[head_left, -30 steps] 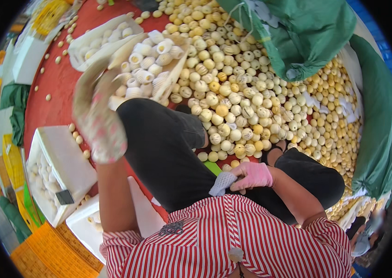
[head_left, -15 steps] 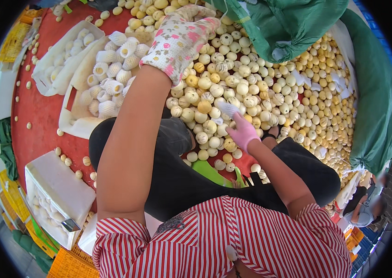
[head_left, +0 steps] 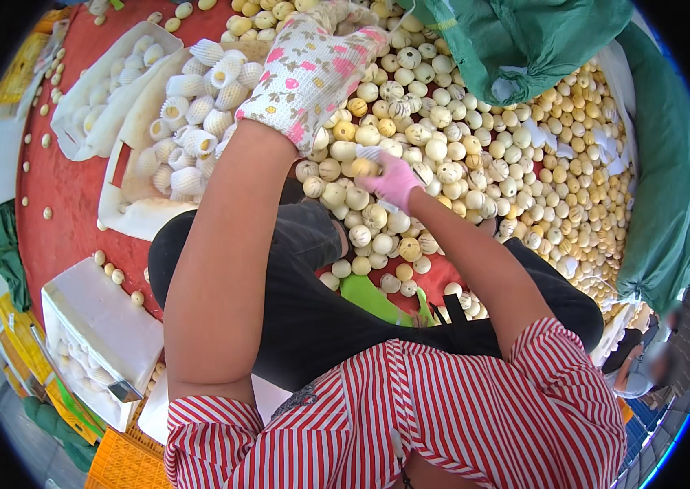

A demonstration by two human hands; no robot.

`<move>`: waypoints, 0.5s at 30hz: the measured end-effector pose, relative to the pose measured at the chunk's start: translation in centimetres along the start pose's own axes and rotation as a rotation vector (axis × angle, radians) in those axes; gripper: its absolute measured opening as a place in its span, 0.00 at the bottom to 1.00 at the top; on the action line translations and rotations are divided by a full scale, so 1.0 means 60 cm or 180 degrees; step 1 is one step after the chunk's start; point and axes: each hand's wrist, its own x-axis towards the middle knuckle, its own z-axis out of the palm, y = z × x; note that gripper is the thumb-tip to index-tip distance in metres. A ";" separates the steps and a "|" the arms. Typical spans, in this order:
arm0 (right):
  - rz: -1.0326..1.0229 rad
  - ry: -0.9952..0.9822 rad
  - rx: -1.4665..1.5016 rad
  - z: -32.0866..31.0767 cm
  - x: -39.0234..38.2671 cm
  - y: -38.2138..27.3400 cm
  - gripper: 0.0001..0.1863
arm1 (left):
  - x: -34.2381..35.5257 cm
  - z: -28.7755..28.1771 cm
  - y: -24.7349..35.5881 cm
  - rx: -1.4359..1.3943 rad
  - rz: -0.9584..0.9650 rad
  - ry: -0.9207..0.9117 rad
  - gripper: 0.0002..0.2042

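My left hand point(head_left: 308, 75), in a floral glove, reaches over the heap of pale round fruit point(head_left: 443, 122) near the top centre, fingers curled with their tips hidden, around something I cannot make out. Below and right of it, my right hand point(head_left: 390, 181), in a pink glove, is closed on a yellowish fruit point(head_left: 364, 167) and a white foam net sleeve point(head_left: 368, 151). Left of my left hand, a white crate point(head_left: 129, 208) holds sleeved fruit point(head_left: 184, 138), partly behind my forearm. My legs lie bent below the heap.
Another crate point(head_left: 64, 143) is at upper left, a foam box point(head_left: 101, 306) at lower left, an orange crate point(head_left: 125, 464) below. Green sacks point(head_left: 532, 37) border the heap at top and right. A red mat point(head_left: 60, 212) lies underneath. Another person point(head_left: 646, 367) is at lower right.
My left hand has swung up and right to the top of the heap. My right hand has risen from my lap into the fruit and now grips a yellowish one.
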 end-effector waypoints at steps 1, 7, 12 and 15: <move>0.0598 -0.0022 0.1189 -0.010 0.009 0.019 0.16 | 0.001 0.002 -0.009 0.0042 0.0064 -0.0027 0.17; 0.0525 -0.0888 0.4119 -0.060 -0.088 -0.030 0.30 | -0.029 0.019 -0.015 0.0433 -0.0499 -0.0488 0.15; 0.0170 -0.1171 0.4079 -0.082 -0.143 -0.045 0.32 | -0.087 0.070 0.013 0.0686 -0.0147 -0.1240 0.23; -0.0197 -0.0800 0.3459 -0.085 -0.174 -0.074 0.36 | -0.121 0.104 -0.012 0.0982 0.0060 -0.1728 0.24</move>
